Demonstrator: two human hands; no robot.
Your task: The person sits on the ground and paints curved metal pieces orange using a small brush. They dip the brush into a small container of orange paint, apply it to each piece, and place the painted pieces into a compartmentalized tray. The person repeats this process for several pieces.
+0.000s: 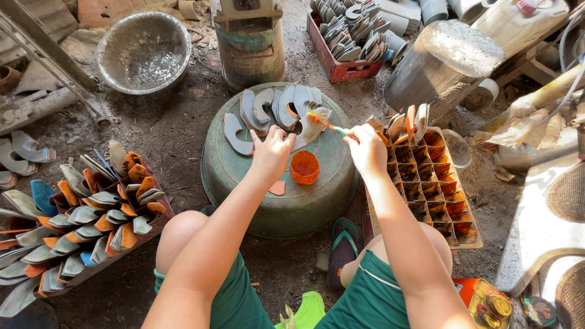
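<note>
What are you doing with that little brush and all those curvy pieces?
A person sits at an upturned green basin used as a table. The right hand holds a small brush over a curved grey piece, which the left hand steadies. A small orange cup stands beside them. More grey pieces lie behind.

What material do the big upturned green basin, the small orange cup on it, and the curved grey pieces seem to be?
Upturned green basin: probably painted metal, dull, worn and stained. Small orange cup: likely plastic, since light shows through its glossy wall. Curved grey pieces: perhaps rubber or leather, thin, matte and slightly bent; I cannot tell which.
</note>
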